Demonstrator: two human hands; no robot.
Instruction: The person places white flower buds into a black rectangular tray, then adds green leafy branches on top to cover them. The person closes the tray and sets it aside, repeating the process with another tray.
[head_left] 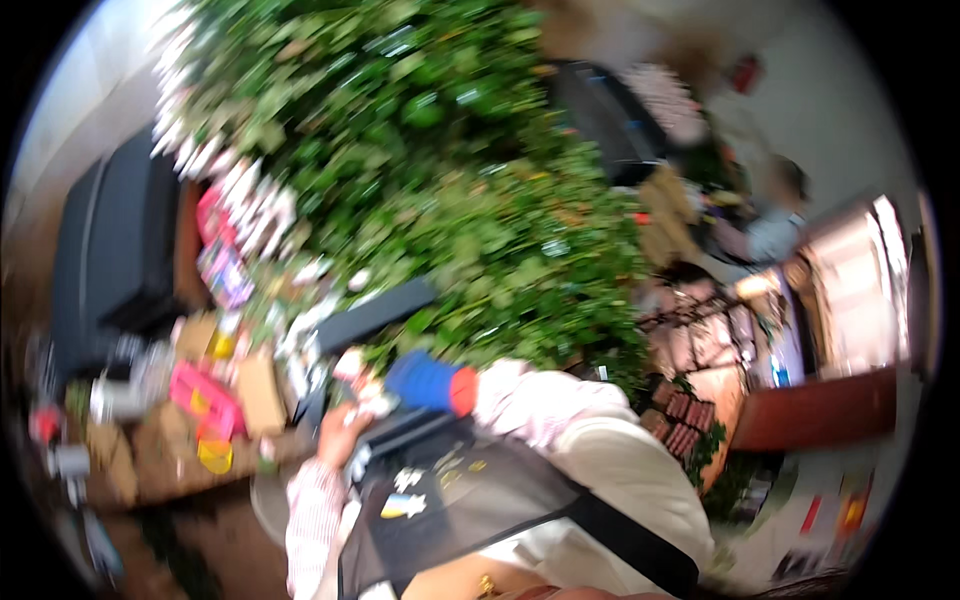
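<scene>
In front of my apron (450,490), my two hands are close together at the near edge of a big pile of leafy green stems (470,220). My left hand (340,435) is bare and smeared by motion. A blue glove with a red cuff covers my right hand (425,382), and its fingers are hard to make out. Small pinkish-white things (352,366), too blurred to name, lie between and just beyond the hands. Past them, a dark grey flat bar (375,313) slants across the near edge of the greenery.
Pale tips (235,200) line the pile's left side. A worktop at left holds a pink box (207,400), a brown cardboard piece (262,392) and clutter, with a large dark case (120,240) behind. A seated person (770,225) is at far right, past reddish bundles (685,420).
</scene>
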